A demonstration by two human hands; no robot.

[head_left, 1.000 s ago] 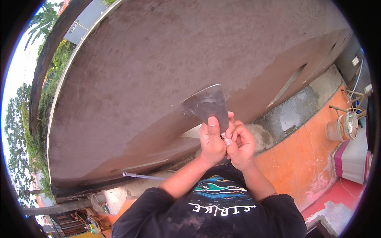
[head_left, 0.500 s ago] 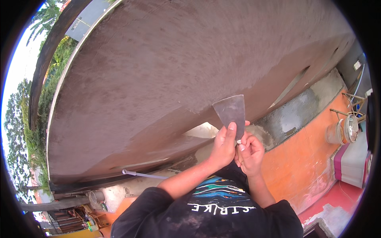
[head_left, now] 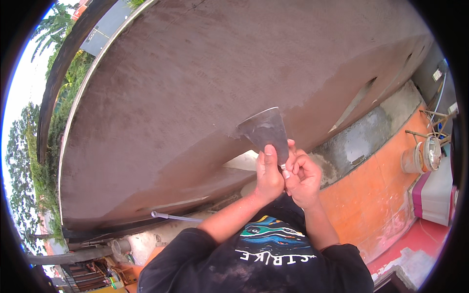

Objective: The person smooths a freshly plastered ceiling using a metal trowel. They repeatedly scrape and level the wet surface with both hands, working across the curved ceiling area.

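A wide metal putty knife (head_left: 266,129) is held up with its blade pointing away from me. My left hand (head_left: 268,179) grips it, the thumb lying along the lower blade. Close on its right, my right hand (head_left: 304,180) is closed around the knife's base, fingertips pinched near the small metal collar. Both hands hide most of the handle. Behind the blade spreads a large brownish-grey plastered surface (head_left: 161,97), with a darker, smoother band along its near side. Whether the blade edge touches this surface, I cannot tell.
A pale pipe (head_left: 176,216) sticks out left of my left forearm. At right are an orange surface (head_left: 361,205), a bucket (head_left: 413,160), wooden sticks and a white-and-purple box-like object (head_left: 435,198). Greenery (head_left: 41,161) lies beyond the plastered surface's left edge.
Both hands have shifted slightly left with the putty knife, and its blade now leans further left. My left thumb has moved up along with it.
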